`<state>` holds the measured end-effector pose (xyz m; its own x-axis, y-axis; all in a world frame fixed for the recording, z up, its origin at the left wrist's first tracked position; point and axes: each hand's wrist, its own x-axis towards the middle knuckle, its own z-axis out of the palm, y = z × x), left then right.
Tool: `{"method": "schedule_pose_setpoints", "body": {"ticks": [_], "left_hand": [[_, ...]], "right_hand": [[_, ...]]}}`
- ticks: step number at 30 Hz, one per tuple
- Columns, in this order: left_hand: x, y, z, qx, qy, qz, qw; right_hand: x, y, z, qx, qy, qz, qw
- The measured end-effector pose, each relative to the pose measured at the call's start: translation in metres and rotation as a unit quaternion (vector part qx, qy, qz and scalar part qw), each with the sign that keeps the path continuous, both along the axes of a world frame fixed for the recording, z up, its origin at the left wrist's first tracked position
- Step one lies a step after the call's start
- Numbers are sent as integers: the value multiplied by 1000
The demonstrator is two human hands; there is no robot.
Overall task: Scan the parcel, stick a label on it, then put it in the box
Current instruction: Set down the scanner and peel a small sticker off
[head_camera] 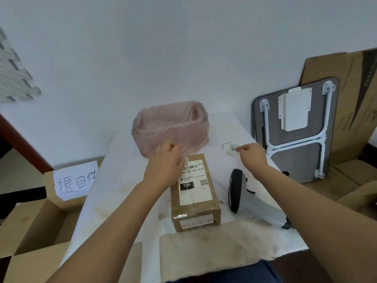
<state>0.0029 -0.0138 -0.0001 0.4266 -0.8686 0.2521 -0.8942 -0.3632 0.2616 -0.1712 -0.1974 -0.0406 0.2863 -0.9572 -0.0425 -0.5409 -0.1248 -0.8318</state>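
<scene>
Parcel (195, 193) lies lengthwise away; right hand (253, 155) pinches label (233, 149), left hand (166, 162) curled loosely.

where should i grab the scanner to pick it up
Probably by the pale handle of the scanner, coming from above on the right. It lies flat right of the parcel, dark head pointing away, handle angled toward the right hand's side, nothing on it.

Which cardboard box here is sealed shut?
The small taped parcel on the table, bearing the printed shipping label. The big box at left with the handwritten sign stands open, its flaps spread.
</scene>
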Motion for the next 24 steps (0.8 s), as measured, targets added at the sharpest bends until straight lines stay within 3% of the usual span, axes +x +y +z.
{"method": "schedule_pose_setpoints", "body": {"ticks": [5, 8, 15, 24], "left_hand": [[-8, -4, 16, -50, 56, -27, 997], [-15, -5, 27, -88, 150, -30, 984], [-47, 17, 40, -147, 437, -28, 887], [-75, 54, 26, -205, 545, 3, 813]], "right_hand": [[-2, 23, 27, -43, -105, -12, 993], [-4, 46, 43, -50, -161, 7, 986], [-11, 99, 60, -28, -246, 17, 969], [-22, 162, 55, 3, -278, 66, 958]]}}
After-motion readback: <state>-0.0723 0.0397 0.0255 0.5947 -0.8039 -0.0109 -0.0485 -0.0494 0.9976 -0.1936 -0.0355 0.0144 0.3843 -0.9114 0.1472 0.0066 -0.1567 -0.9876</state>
